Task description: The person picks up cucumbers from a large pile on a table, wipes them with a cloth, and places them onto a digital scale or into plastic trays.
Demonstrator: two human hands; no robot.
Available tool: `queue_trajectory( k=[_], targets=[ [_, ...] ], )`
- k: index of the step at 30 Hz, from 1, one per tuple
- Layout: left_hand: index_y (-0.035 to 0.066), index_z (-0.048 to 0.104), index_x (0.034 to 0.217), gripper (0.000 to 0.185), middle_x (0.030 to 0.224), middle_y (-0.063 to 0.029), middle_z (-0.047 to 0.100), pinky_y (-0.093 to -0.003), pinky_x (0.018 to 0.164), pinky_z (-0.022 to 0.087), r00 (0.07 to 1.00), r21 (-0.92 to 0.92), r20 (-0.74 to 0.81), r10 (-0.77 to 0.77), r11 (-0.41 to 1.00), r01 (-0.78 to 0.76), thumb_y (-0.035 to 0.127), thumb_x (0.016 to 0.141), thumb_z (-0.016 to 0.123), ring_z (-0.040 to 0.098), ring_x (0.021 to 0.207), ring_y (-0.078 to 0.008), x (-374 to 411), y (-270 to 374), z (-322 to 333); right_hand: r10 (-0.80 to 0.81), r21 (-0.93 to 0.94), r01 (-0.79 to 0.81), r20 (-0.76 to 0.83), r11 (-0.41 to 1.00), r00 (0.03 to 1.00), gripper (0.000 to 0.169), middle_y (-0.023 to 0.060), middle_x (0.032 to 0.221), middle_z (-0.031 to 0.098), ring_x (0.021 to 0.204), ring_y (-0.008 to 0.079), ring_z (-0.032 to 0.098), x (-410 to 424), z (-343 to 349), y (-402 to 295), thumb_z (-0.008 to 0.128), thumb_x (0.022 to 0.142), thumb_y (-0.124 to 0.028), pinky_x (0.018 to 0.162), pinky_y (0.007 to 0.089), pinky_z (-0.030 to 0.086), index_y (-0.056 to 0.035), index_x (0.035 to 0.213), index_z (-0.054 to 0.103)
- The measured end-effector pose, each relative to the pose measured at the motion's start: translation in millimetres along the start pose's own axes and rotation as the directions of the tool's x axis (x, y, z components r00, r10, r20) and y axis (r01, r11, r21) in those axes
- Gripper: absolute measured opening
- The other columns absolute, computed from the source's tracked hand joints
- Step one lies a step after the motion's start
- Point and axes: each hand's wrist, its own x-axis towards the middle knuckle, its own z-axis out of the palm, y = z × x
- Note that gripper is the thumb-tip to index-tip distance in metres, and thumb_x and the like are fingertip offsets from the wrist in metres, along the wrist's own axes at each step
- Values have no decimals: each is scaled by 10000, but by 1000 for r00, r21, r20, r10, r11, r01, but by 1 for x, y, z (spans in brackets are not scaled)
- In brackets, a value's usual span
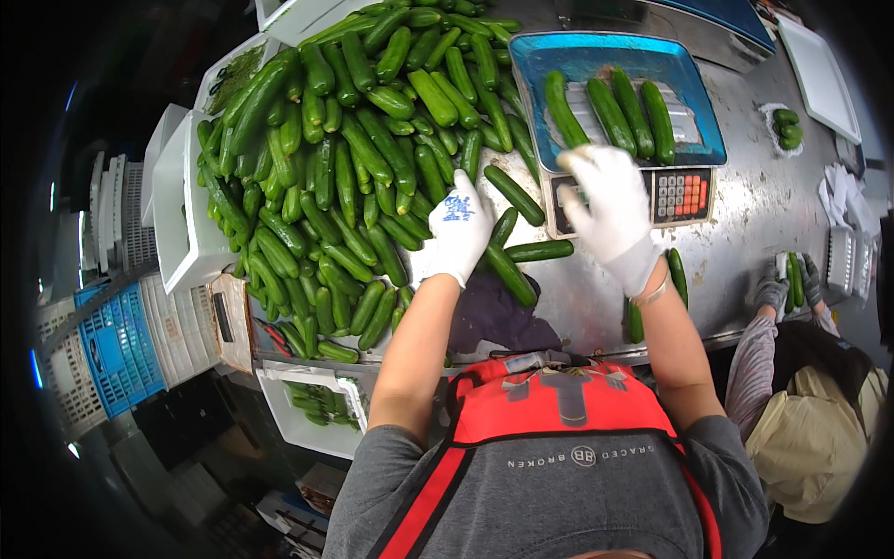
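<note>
My left hand (461,227), in a white glove with blue print, is at the right edge of a large pile of cucumbers (335,175). Its index finger points at the pile; the curled fingers hide whatever may be under them. My white-gloved right hand (607,209) hovers over the near edge of a digital scale (684,195), its fingers apart and nothing seen in them. Several cucumbers (632,115) lie in the scale's blue tray (709,140). Between my hands, loose cucumbers (513,195) rest on the steel table (740,182). Another cucumber (634,321) is partly hidden by my right forearm.
A dark cloth (496,321) lies by the table's front edge. White foam boxes (171,202) and plastic crates (119,342) stand at left. On the right, a co-worker's gloved hands (772,290) hold packed cucumbers (793,283). A small netted bundle (788,129) lies farther back.
</note>
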Motion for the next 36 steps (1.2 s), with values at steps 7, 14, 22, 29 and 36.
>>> queue_trajectory(
  k=[7,14,22,29,36],
  targets=[
    [60,648,1160,323,929,-177,706,-411,805,529,992,-345,102,79,938,-39,254,904,613,683,886,-342,-3,-2,-11,3,229,-54,217,972,976,293,85,1062,611,1009,298,557,-29,23,-22,692,777,-113,862,416,456,-81,1065,648],
    [37,636,1146,294,880,-71,659,-301,672,525,905,-459,-353,-236,887,53,127,873,692,635,700,-166,-25,-39,11,2,238,-80,309,968,951,262,88,1040,617,977,297,572,-48,24,-20,677,798,-107,861,405,461,-69,1056,647],
    [25,527,1189,449,970,-57,529,-264,694,472,734,-728,-420,-534,681,79,118,827,775,517,717,-105,-40,-44,-3,-68,281,-48,390,959,918,240,103,988,637,949,314,598,-62,22,-34,650,824,-127,832,418,484,-67,1056,653],
    [41,545,1180,511,948,-105,601,-374,721,511,803,-255,-481,-351,933,255,333,830,776,631,741,-249,-30,-65,-18,-96,259,-19,422,966,902,237,87,954,644,914,296,608,-80,28,-45,662,827,-167,804,417,486,-80,1047,666],
    [58,617,1168,377,872,-126,707,-383,713,534,836,-123,-521,-173,984,127,303,893,700,693,768,-273,-25,-74,-16,-135,269,29,384,963,913,225,70,889,611,878,274,603,-86,22,-63,676,818,-197,782,415,479,-105,1023,659]
  ],
)
